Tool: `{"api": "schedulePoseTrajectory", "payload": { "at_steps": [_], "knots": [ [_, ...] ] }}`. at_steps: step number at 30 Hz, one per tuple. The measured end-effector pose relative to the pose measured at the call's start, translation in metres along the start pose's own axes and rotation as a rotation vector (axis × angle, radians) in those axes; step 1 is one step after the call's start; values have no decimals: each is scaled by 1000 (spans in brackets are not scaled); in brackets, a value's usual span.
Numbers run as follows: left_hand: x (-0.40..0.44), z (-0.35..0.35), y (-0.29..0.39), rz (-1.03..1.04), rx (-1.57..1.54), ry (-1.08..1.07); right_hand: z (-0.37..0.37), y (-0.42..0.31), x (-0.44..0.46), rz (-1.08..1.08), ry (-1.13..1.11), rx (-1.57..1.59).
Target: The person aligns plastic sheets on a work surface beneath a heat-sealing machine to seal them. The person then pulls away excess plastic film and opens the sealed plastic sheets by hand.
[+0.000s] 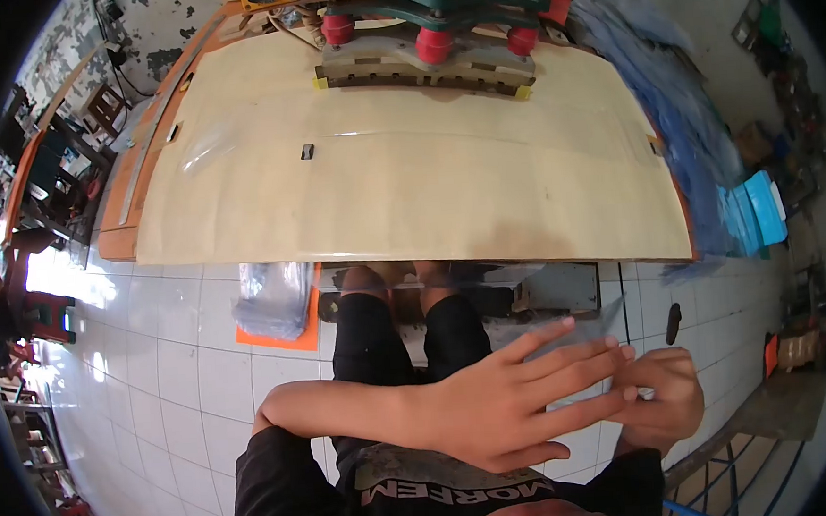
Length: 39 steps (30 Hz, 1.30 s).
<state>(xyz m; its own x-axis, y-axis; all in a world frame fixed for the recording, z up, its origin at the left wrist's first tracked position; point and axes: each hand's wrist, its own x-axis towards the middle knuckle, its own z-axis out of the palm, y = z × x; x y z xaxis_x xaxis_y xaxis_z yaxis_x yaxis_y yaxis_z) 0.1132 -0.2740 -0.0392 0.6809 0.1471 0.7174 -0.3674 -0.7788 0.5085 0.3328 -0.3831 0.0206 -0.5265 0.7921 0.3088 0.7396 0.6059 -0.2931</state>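
My left hand (pixel 526 398) reaches across my body with its fingers stretched out and apart. Its fingertips meet or overlap my right hand (pixel 662 394), whose fingers are curled together in a pinch. A faint, see-through film (pixel 610 318) shows just above the two hands; whether the right fingers hold it I cannot tell. Both hands are over my lap, in front of the cream-covered table (pixel 409 192). A small dark clip-like piece (pixel 307 152) lies on that cover.
At the table's far side stands a green press-like machine (pixel 436 12) with red supports. Clear plastic bags (pixel 278 299) are stacked on an orange surface at the left. Bluish plastic sheeting (pixel 685 137) drapes along the right edge, near a light-blue item (pixel 760 210).
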Motion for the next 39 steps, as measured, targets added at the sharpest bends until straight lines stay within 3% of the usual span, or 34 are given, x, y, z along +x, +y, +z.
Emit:
{"api": "schedulePoseTrajectory", "payload": {
  "at_steps": [3,6,8,10,11,15,18,20,22,24,25,27,28,29,31,35,36,39],
  "knots": [
    [-1,-6,-5,13,-42,-100,11,1,25,-174,-87,90],
    [-6,-20,-8,-40,-56,-141,6,-11,43,-170,-177,41],
    [-11,-34,-5,-114,-100,-156,1,-16,49,-167,-131,30],
    [-15,-48,0,-237,38,-212,-2,-20,53,-20,33,-25],
    [-21,-47,-3,-250,38,-133,1,-18,53,-3,122,-66],
    [-30,-85,-4,-321,81,-225,-13,10,58,2,134,-66],
    [-30,-113,-3,-418,137,-179,-30,33,67,26,213,-44],
    [-20,-135,-6,-591,190,-114,-46,47,74,192,219,-69],
    [1,-159,-13,-529,351,-64,-61,71,89,198,283,-107],
    [23,-179,-21,-641,410,75,-77,87,105,197,425,-257],
    [35,-189,-19,-510,486,123,-86,94,111,196,428,-256],
    [51,-207,-29,-168,573,230,-106,106,114,16,660,-708],
    [68,-212,-24,-122,452,303,-110,107,112,14,663,-709],
    [75,-208,-16,-67,649,381,-113,107,109,6,805,-710],
    [64,-198,-1,-14,846,454,-113,107,96,5,1008,-731],
    [12,-169,3,97,852,319,-57,91,48,-11,949,-803],
    [-6,-152,-2,60,852,434,-31,84,39,12,953,-760],
    [-62,-117,-4,-213,724,371,53,67,14,169,893,-580]
  ]
}}
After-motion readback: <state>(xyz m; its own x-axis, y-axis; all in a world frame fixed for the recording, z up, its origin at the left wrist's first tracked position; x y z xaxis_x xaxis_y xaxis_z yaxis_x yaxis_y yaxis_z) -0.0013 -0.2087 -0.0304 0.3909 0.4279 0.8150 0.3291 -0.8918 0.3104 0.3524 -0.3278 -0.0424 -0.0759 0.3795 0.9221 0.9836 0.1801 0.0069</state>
